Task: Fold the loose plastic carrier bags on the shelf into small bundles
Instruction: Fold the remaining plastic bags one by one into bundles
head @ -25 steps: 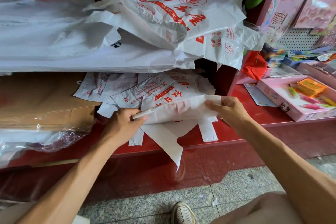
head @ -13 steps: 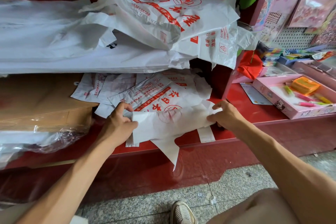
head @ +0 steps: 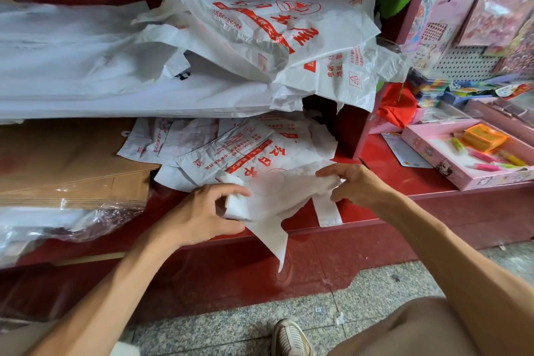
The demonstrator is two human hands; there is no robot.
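A white plastic carrier bag (head: 274,196) with faint red print lies partly folded at the front of the red shelf (head: 384,179). My left hand (head: 202,211) grips its left end between curled fingers and thumb. My right hand (head: 355,185) pinches its right end. One handle strip (head: 328,211) lies on the shelf edge and a pointed flap (head: 277,243) hangs down over the front. More flat printed bags (head: 231,150) lie just behind it.
A big heap of white and red-printed bags (head: 260,37) fills the upper shelf. Flattened cardboard (head: 72,170) and clear plastic wrap (head: 66,225) sit at left. A pink tray of stationery (head: 450,173) stands at right. My shoe (head: 291,338) rests on the speckled floor.
The bag was laid down flat from a raised fold, and both hands have now drawn closer together, bunching its two ends inward.
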